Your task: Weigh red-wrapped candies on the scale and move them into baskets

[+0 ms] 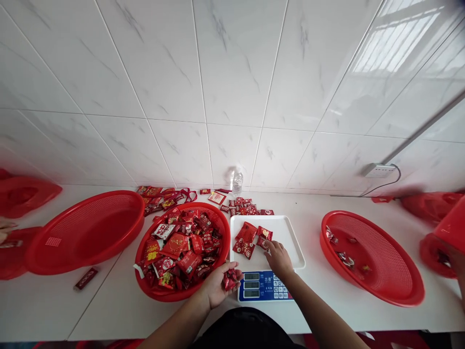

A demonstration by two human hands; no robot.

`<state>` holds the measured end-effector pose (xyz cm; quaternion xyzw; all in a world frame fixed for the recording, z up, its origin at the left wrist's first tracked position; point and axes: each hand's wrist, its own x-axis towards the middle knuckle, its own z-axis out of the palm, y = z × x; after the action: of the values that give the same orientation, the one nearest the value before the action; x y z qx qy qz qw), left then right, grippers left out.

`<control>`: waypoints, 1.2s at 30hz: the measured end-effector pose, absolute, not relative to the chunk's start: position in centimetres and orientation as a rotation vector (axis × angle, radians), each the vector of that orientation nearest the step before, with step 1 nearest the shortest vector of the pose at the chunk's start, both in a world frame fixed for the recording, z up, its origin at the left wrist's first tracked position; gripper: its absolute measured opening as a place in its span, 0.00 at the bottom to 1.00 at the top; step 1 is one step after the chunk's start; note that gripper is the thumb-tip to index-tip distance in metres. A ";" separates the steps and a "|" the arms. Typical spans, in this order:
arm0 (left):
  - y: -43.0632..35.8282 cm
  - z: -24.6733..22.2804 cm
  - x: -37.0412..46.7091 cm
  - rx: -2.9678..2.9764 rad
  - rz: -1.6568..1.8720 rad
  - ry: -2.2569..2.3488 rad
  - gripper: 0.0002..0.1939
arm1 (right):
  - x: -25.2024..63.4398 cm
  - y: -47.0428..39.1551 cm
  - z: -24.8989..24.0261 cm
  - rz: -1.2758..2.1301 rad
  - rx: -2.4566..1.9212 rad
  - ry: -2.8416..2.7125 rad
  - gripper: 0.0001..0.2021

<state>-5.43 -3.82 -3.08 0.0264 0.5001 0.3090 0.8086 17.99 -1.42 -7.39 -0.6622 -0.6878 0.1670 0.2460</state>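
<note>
While the left hand (218, 285) holds red packets (229, 279) between its palm and curled fingers, beside the front right of a heaped basket (225, 242), the right hand (278, 257) is over the scale's white tray (288, 237). Its fingertips are at a small packet (262, 242); whether they grip it or only touch it, one cannot tell. That packet lies on the tray, just below another small packet (265, 233) and beside two larger ones, an upper packet (247, 231) and a lower packet (243, 248), which lie touching at the tray's left side. The scale's blue panel (268, 286) faces the person, partly covered by the right forearm.

The heaped basket, just left of the tray, is full of mostly red packets. Behind it and the tray, small packets (240, 207) lie loose on the table (305, 310), and a clear bottle (237, 183) stands near the wall. Farther left is a second basket (105, 228), with a dark red bar (86, 279) lying in front of it. Well to the right, a third basket (385, 257) holds a few shiny wrapped pieces (346, 259).
</note>
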 end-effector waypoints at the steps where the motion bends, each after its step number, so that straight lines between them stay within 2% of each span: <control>1: -4.0 -3.1 -5.4 0.055 0.652 1.066 0.11 | 18.1 -1.4 -7.6 0.467 -1.807 -1.859 0.15; 8: -4.3 -2.7 -4.5 0.095 0.644 1.061 0.12 | 16.8 -2.9 -7.4 0.720 -1.747 -1.670 0.08; 15: -3.5 -1.9 -2.2 0.189 0.670 0.989 0.14 | 12.5 -5.4 -3.8 0.935 -1.546 -1.608 0.04; 20: -2.8 -2.0 -2.0 0.182 0.668 1.048 0.12 | 12.8 -5.5 -2.6 0.865 -1.451 -1.822 0.07; 28: -3.5 -2.5 -4.6 0.149 0.664 1.075 0.11 | 18.8 1.5 -7.0 0.478 -1.773 -1.847 0.15; 36: -4.8 -2.1 -6.7 0.099 0.714 1.070 0.10 | 19.7 3.5 -7.9 0.440 -1.824 -1.851 0.10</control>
<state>-6.74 -4.82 -2.11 0.0459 0.4988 0.3325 0.7991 19.69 3.54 -7.95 -0.6699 -0.6800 0.1615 0.2504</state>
